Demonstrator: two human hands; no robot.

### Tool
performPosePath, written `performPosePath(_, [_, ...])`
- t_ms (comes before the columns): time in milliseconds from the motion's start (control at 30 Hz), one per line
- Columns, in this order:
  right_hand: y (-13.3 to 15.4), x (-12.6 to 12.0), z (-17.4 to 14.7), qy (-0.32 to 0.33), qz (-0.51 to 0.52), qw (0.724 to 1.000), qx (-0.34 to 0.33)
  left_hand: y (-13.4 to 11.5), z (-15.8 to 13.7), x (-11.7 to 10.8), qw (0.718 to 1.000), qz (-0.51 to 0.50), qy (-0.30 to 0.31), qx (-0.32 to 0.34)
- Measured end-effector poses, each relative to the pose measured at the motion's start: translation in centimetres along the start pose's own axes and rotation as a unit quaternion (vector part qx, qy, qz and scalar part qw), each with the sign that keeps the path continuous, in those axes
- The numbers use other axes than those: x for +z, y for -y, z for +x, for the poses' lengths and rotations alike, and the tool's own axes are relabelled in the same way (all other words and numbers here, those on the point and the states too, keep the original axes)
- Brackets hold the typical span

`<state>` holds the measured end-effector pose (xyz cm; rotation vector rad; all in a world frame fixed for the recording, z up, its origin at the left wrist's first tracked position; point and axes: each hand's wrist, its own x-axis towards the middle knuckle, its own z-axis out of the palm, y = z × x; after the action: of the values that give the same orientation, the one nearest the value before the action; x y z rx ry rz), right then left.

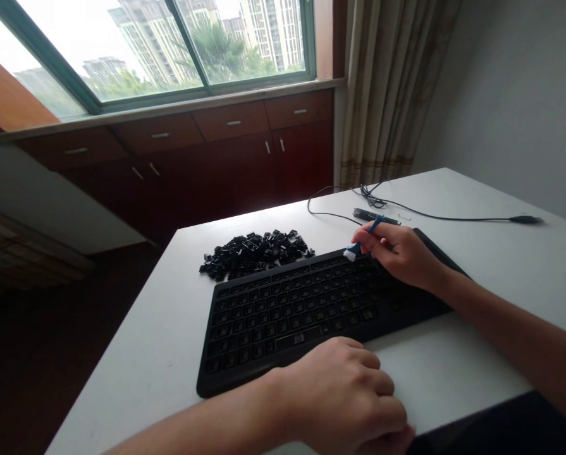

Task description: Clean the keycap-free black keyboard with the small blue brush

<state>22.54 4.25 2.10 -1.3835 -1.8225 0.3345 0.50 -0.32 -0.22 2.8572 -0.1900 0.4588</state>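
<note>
- Closest to me, my left hand (344, 395) rests curled, fingers together and holding nothing, at the keyboard's (283, 316) near edge.
- Keycaps (257, 251) lie heaped loose on the table (477, 373) behind the stripped keyboard, touching no tray.
- My right hand (399, 253) pinches a small blue brush (364, 237), its white tip, I think, touching the top row.
- Beyond, a cable (453, 218) trails toward the table's far edge.

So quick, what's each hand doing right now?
Left hand: curled, resting at the keyboard's near edge, holding nothing visible.
Right hand: closed on a small blue brush, bristles at the keyboard's far edge.
</note>
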Motion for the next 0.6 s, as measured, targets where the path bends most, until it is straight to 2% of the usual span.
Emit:
performPosePath(100, [-0.02, -0.08, 0.09, -0.057, -0.048, 0.996, -0.048, -0.04, -0.01, 0.01, 1.000, -0.001, 0.007, -0.001])
performPosePath(167, [0.09, -0.22, 0.13, -0.071, -0.050, 0.995, -0.051, -0.05, -0.01, -0.01, 1.000, 0.000, 0.011, -0.001])
performPosePath(367, [0.59, -0.11, 0.01, -0.045, -0.044, 0.997, -0.041, -0.01, 0.01, -0.04, 1.000, -0.008, 0.003, -0.002])
performPosePath(467, [0.63, 0.00, -0.09, -0.059, -0.018, 0.998, 0.000, 0.03, 0.01, 0.01, 1.000, -0.010, -0.006, 0.003])
performPosePath(600, [0.21, -0.17, -0.16, -0.050, 0.091, 0.992, 0.065, 0.06, 0.01, 0.08, 1.000, -0.011, -0.022, 0.006])
